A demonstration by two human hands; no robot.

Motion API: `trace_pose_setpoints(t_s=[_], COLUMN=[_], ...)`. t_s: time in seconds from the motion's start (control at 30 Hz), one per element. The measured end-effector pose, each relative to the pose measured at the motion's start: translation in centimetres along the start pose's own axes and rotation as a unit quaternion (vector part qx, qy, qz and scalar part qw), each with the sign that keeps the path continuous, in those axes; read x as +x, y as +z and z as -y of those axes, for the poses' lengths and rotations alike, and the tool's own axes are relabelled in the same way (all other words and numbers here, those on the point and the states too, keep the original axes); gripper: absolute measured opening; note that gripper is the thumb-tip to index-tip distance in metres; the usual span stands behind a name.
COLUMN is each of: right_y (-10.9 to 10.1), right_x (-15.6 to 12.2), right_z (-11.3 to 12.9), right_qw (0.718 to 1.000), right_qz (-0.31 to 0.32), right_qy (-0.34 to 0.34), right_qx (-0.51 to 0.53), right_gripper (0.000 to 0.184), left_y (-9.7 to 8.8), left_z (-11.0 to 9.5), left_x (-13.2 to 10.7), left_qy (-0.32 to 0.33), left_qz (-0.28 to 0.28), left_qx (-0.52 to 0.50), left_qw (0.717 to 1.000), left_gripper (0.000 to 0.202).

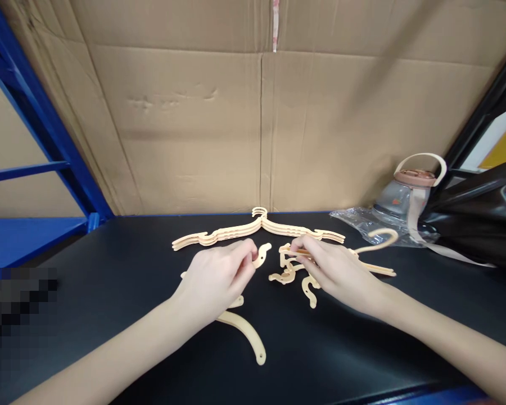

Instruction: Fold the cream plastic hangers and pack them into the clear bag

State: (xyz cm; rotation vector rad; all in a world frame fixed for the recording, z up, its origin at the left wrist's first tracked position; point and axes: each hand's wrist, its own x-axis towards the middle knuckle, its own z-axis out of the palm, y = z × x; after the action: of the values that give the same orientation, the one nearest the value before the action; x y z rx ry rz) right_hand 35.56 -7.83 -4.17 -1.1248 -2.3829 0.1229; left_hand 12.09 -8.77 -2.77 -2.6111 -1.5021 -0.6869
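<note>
My left hand [225,267] is closed in a pinch on a small cream hanger hook piece [262,255], its curved end sticking out to the right. My right hand [333,264] is closed on a cream hanger piece [297,252] held level, partly hidden by the fingers. Under the right hand lie several loose hook pieces [310,292], and a large curved hanger hook [379,239] shows beyond its wrist. A curved hanger arm [247,332] lies below my left hand, which covers part of it. Behind both hands rests a stack of assembled hangers [236,229].
A black tabletop [152,315] carries everything. Cardboard [194,124] stands along its back edge. At the right are a handled bottle [405,194] with a strap, a clear plastic bag [358,219] and a black bag [480,214]. A blue metal frame [46,118] rises at the left.
</note>
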Motion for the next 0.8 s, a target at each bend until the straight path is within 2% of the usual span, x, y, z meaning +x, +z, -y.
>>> trace_pose_setpoints(t_s=[0.1, 0.2, 0.43, 0.57, 0.63, 0.73, 0.8], right_y=[0.0, -0.1, 0.1, 0.1, 0.1, -0.1, -0.2], right_x=[0.0, 0.0, 0.0, -0.1, -0.2, -0.3, -0.3], right_z=[0.2, 0.5, 0.6, 0.5, 0.5, 0.8, 1.1], right_qw=[0.999, 0.999, 0.998, 0.999, 0.999, 0.998, 0.998], right_qz=[0.011, 0.013, 0.028, 0.032, 0.038, 0.048, 0.052], right_qy=[-0.012, -0.009, 0.012, 0.007, 0.002, -0.012, -0.017], right_qx=[0.030, 0.050, 0.048, 0.031, 0.027, 0.031, 0.036], right_gripper=[0.009, 0.010, 0.010, 0.007, 0.007, 0.009, 0.009], left_y=[-0.4, -0.7, -0.1, 0.3, 0.4, 0.2, 0.0], left_z=[-0.2, -0.2, 0.0, -0.1, -0.2, -0.5, -0.7], left_x=[0.0, 0.2, 0.5, 0.5, 0.4, 0.2, 0.1], left_qy=[-0.068, -0.057, 0.017, 0.007, 0.004, 0.014, 0.015], left_qz=[-0.026, -0.038, 0.067, 0.134, 0.147, 0.135, 0.128], left_qx=[0.002, 0.008, -0.063, -0.152, -0.163, -0.126, -0.111], left_qw=[0.997, 0.998, 0.996, 0.979, 0.976, 0.983, 0.986], left_gripper=[0.031, 0.039, 0.040, 0.036, 0.033, 0.023, 0.026])
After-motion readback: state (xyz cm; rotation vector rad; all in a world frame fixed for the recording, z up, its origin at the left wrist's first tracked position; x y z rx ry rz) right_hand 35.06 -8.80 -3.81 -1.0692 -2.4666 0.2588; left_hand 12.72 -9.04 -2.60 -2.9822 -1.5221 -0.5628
